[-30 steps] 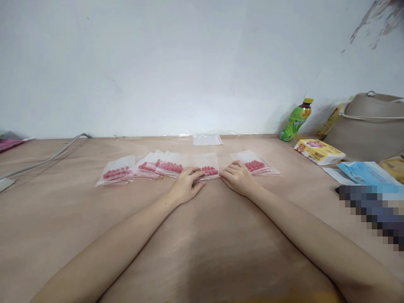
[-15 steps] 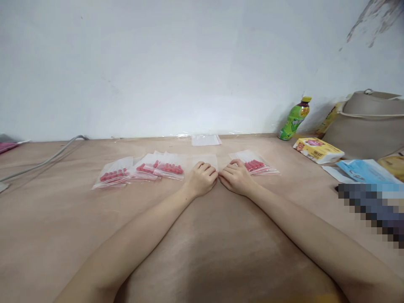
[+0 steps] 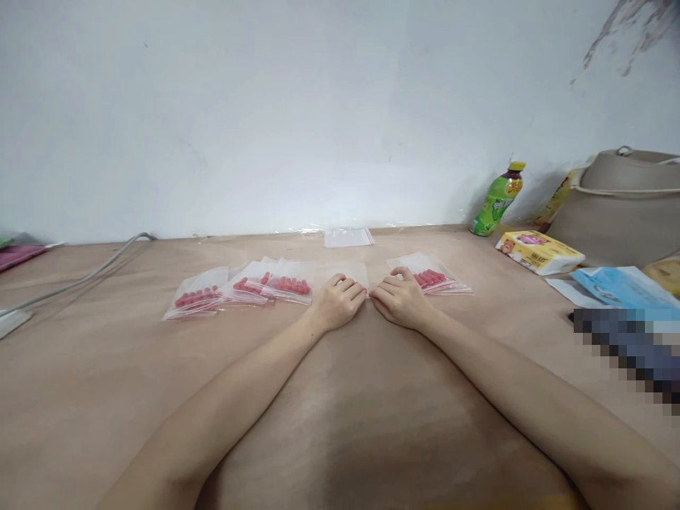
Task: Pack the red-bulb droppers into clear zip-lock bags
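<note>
My left hand (image 3: 340, 303) is closed at the near edge of a clear plastic bag (image 3: 348, 270), its fingers curled at the bag's right corner. Right beside it, my right hand (image 3: 401, 297) is also closed, its fingertips meeting the same corner; what they pinch is mostly hidden. Several zip bags with red pieces lie overlapping to the left, among them a bag (image 3: 290, 283) near my left hand and one farther left (image 3: 196, 296). Another stack of bags with red pieces (image 3: 433, 278) lies just beyond my right hand.
Flat bags (image 3: 349, 237) lie by the wall. On the right are a green bottle (image 3: 498, 202), a yellow tissue pack (image 3: 539, 253), a blue packet (image 3: 621, 285), a grey-beige bag (image 3: 621, 212) and a pixelated dark object (image 3: 632, 343). A grey cable (image 3: 100, 268) runs at the left.
The view has shifted slightly, so objects at the left appear a little farther right. Both hands stay together at the clear bag's corner, with hardly any movement.
</note>
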`<state>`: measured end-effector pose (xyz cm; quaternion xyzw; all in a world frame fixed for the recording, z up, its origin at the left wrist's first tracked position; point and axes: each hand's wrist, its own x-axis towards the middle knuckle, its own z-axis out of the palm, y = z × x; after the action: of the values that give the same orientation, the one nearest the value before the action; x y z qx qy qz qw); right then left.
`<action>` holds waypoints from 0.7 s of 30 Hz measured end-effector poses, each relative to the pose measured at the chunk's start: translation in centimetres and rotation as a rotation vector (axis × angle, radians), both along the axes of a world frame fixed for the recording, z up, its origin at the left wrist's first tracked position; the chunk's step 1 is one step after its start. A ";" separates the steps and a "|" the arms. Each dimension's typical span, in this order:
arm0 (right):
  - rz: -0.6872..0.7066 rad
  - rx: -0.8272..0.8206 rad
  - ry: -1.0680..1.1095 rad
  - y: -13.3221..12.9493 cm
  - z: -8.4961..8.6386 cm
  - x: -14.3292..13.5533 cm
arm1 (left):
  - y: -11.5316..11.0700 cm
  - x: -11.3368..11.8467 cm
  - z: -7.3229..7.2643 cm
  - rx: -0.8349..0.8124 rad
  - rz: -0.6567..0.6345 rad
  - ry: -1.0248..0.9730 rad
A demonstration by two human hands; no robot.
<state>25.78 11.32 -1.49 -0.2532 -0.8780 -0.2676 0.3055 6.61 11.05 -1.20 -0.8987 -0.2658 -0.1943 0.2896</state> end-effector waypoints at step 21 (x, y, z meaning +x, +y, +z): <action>-0.074 -0.011 0.032 0.4 -0.4 0.8 | -1.2 -5.0 0.3 0.009 0.113 -0.042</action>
<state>26.55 11.71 -1.89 -0.2912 -0.8647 -0.2697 0.3079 1.58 9.84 -0.87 -0.8767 -0.3212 -0.1977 0.2986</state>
